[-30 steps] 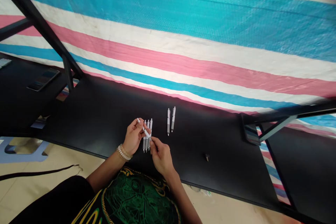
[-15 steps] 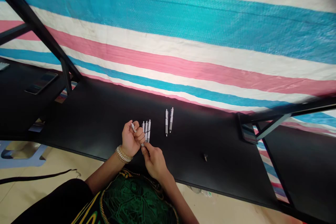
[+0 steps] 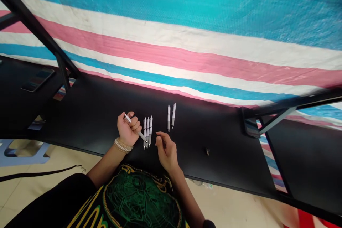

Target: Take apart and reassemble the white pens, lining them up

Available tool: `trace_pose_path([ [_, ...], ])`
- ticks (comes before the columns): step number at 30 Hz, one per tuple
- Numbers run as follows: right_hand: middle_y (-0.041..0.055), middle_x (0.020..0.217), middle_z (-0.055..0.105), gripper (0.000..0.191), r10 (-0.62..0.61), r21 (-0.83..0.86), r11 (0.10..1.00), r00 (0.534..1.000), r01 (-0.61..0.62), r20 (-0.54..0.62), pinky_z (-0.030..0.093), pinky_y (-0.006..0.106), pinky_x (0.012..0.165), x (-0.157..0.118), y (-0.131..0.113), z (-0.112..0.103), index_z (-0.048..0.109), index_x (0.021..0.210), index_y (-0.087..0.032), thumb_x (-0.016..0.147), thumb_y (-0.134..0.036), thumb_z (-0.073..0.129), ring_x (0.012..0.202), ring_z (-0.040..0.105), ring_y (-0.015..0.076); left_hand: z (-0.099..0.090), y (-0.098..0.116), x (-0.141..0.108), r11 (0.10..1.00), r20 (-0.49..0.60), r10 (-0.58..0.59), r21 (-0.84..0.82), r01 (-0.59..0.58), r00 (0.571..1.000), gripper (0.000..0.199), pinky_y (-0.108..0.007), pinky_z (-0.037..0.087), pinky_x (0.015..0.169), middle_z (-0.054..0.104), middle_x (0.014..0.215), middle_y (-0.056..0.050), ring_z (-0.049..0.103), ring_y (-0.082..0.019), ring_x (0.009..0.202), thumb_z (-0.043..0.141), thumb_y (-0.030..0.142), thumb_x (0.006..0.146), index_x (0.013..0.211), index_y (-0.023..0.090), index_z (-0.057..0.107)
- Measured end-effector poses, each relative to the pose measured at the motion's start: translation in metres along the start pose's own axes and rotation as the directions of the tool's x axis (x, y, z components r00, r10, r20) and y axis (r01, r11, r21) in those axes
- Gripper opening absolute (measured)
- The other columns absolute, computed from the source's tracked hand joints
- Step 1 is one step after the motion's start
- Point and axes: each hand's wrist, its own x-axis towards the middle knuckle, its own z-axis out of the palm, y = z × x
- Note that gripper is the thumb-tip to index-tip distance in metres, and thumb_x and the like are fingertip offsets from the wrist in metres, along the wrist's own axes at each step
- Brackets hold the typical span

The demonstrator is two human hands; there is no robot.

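striped tarpaulin (image 3: 171,32) behind a black tabletop (image 3: 213,174): two bare hands at a row of white pens.

landmark: the row of three white pens (image 3: 147,132), lying side by side on the tabletop. left of the row, the left hand (image 3: 128,129) is closed around a fourth white pen (image 3: 141,135), whose lower end reaches the row. right of the row and nearer the wearer, the right hand (image 3: 166,151) is open, fingers loosely curled, holding nothing. beyond the row, to the right, lie two more pens (image 3: 171,115). a beaded bracelet (image 3: 123,146) circles the left wrist. the step in hand appears to be handling the single pen; the free right hand seems next called on to take hold of it.
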Motion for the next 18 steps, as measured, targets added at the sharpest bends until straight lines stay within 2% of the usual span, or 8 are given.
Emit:
trace_pose_path([
  [3,-0.0009,0.072,0.060,0.029,0.008,0.011,1.000,1.000,-0.008,-0.020,0.045,0.024,0.060,0.001,0.002,-0.001,0.060,0.116,-0.019,0.101,-0.040,0.045,0.062,0.057,0.0129,-0.001,-0.002,0.001,1.000,-0.012,0.009,-0.024,-0.009,1.000,0.030,-0.023,0.014,0.039,0.019,0.049,0.009,0.018,-0.007,0.039,0.052,0.049,0.089,0.078,0.021,0.047],
  [9,0.0002,0.077,0.064,0.025,-0.042,0.005,0.999,0.999,0.042,0.001,0.046,0.023,0.060,0.002,-0.003,0.001,0.059,0.115,-0.020,0.098,-0.038,0.052,0.064,0.059,0.0124,-0.006,-0.002,0.002,0.998,-0.028,0.015,-0.065,-0.016,1.000,0.030,-0.022,0.020,0.041,0.023,0.050,0.008,0.023,-0.007,0.040,0.048,0.045,0.092,0.077,0.019,0.049],
  [13,-0.0010,0.078,0.065,0.031,-0.144,-0.042,0.987,0.976,0.152,0.161,0.045,0.022,0.058,0.001,-0.007,0.013,0.055,0.121,-0.020,0.093,-0.032,0.059,0.061,0.057,0.0113,-0.004,-0.010,0.000,0.998,0.024,-0.040,-0.051,0.041,0.999,0.035,-0.022,0.026,0.043,0.027,0.051,0.007,0.028,-0.007,0.041,0.045,0.047,0.094,0.076,0.018,0.053],
  [15,-0.0025,0.072,0.062,0.028,-0.175,-0.078,0.978,0.960,0.196,0.218,0.042,0.022,0.055,-0.001,-0.008,0.019,0.055,0.121,-0.019,0.095,-0.029,0.055,0.056,0.054,0.0108,-0.002,-0.016,-0.002,0.996,0.056,-0.083,-0.010,0.084,0.995,0.039,-0.022,0.030,0.045,0.032,0.053,0.006,0.032,-0.007,0.043,0.046,0.050,0.094,0.077,0.017,0.057],
  [18,-0.0037,0.066,0.058,0.026,-0.170,-0.118,0.975,0.971,0.191,0.166,0.040,0.022,0.053,-0.001,-0.005,0.023,0.057,0.120,-0.018,0.098,-0.029,0.050,0.053,0.052,0.0106,-0.002,-0.020,-0.001,0.982,0.086,-0.087,0.176,0.071,0.992,0.047,-0.025,0.045,0.058,0.053,0.066,-0.001,0.051,-0.011,0.058,0.046,0.055,0.093,0.086,0.014,0.066],
])
